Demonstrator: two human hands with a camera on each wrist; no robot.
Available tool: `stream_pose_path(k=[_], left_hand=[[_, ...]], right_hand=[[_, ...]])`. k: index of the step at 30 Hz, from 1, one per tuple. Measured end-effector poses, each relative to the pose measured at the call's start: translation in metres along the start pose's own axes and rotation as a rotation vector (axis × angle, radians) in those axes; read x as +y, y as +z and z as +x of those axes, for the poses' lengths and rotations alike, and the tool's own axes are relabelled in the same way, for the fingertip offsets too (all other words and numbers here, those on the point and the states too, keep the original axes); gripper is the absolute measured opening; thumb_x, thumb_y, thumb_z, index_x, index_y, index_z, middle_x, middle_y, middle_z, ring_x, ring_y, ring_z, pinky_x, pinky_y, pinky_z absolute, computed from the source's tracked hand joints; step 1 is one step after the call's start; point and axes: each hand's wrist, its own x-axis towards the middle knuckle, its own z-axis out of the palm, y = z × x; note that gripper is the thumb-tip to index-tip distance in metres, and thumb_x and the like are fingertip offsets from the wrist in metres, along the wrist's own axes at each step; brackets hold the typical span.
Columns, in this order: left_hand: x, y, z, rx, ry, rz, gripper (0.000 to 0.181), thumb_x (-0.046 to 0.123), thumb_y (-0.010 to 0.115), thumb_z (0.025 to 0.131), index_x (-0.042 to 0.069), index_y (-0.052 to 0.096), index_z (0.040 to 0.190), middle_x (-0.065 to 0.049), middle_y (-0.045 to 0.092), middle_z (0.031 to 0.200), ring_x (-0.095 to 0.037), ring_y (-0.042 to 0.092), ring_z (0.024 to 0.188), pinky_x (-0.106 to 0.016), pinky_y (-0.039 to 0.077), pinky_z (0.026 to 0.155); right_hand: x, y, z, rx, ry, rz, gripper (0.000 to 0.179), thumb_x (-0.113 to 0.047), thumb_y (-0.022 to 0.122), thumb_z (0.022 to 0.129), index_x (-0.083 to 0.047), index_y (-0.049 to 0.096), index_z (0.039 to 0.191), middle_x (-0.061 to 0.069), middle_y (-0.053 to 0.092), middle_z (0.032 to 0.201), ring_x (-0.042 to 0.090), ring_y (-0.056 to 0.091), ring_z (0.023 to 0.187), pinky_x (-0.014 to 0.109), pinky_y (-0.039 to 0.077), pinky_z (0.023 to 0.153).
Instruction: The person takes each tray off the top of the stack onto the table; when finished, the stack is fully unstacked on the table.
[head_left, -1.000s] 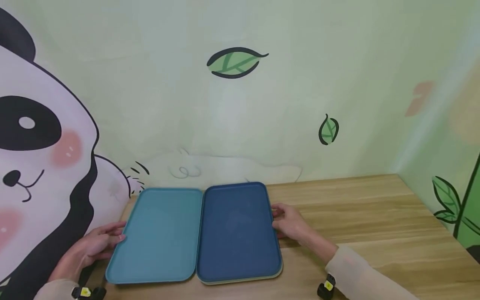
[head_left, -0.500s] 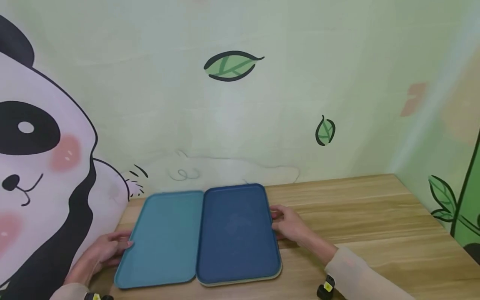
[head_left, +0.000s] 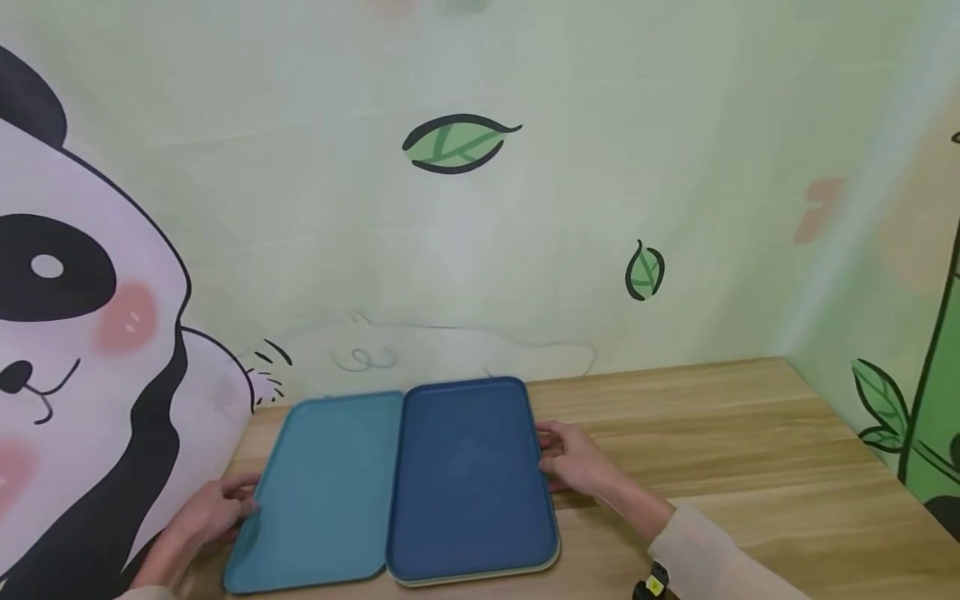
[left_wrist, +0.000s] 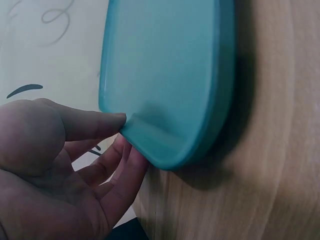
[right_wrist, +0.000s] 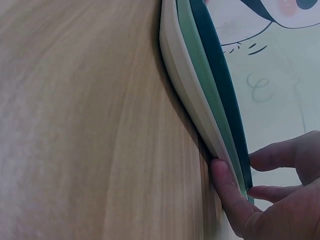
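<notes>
From where I stand, a light blue tray point(head_left: 322, 492) lies at the lower left of centre in the head view, with a dark blue tray point(head_left: 472, 483) just beside it at lower centre. Both are shallow, with rounded corners and a low raised rim, and each shows a plain, smooth floor. The dark blue one tops a stack: the right wrist view shows a green tray point(right_wrist: 197, 50) under it and a cream tray point(right_wrist: 175, 65) at the bottom, on the wooden table point(head_left: 712, 433). I can't tell whether the light blue rim touches the stack.

The left hand point(head_left: 202, 512), at lower left, has a narrow pinch on the light blue tray's edge, the rim caught between thumb and fingers. The right hand point(head_left: 577, 458), right of centre, holds the stack's right side, its digits spread across the layered edges. A pale sleeve point(head_left: 705, 542) covers that forearm. A painted panda point(head_left: 90, 350) fills the left of the frame, and a painted leaf point(head_left: 457, 146) floats at upper centre.
</notes>
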Motion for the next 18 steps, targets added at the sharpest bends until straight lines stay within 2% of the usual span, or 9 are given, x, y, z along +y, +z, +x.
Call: stream_pose_path(k=[5, 9, 12, 18], left_hand=[[-0.003, 0.004, -0.004, 0.044, 0.046, 0.025, 0.052, 0.004, 0.064, 0.101, -0.012, 0.048, 0.148, -0.028, 0.062, 0.116, -0.035, 0.062, 0.103, -0.039, 0.059, 0.074], [0.000, 0.009, -0.008, 0.113, 0.101, 0.104, 0.046, 0.006, 0.058, 0.102, -0.014, 0.051, 0.144, -0.034, 0.064, 0.117, -0.042, 0.065, 0.104, -0.049, 0.059, 0.082], [0.004, 0.013, -0.012, 0.155, 0.107, 0.170, 0.045, 0.010, 0.055, 0.104, -0.016, 0.052, 0.141, -0.039, 0.062, 0.123, -0.050, 0.063, 0.111, -0.058, 0.055, 0.091], [0.018, 0.020, -0.027, 0.243, 0.174, 0.323, 0.052, 0.018, 0.057, 0.104, -0.021, 0.052, 0.137, -0.040, 0.063, 0.119, -0.056, 0.060, 0.112, -0.064, 0.052, 0.092]], right_hand=[[0.000, 0.002, 0.001, 0.014, -0.002, -0.006, 0.063, 0.014, 0.062, 0.091, 0.009, 0.047, 0.152, 0.026, 0.057, 0.133, 0.034, 0.064, 0.110, 0.046, 0.064, 0.070], [0.001, 0.001, 0.002, 0.026, 0.000, -0.014, 0.060, 0.014, 0.062, 0.094, 0.008, 0.048, 0.152, 0.026, 0.057, 0.134, 0.033, 0.064, 0.110, 0.045, 0.064, 0.071], [0.003, 0.001, 0.000, 0.023, 0.014, -0.001, 0.057, 0.013, 0.063, 0.096, 0.009, 0.047, 0.151, 0.026, 0.057, 0.135, 0.031, 0.064, 0.110, 0.044, 0.064, 0.074], [0.005, -0.001, -0.003, 0.007, 0.021, 0.059, 0.055, 0.006, 0.065, 0.098, 0.010, 0.047, 0.150, 0.029, 0.057, 0.135, 0.031, 0.066, 0.110, 0.045, 0.065, 0.080]])
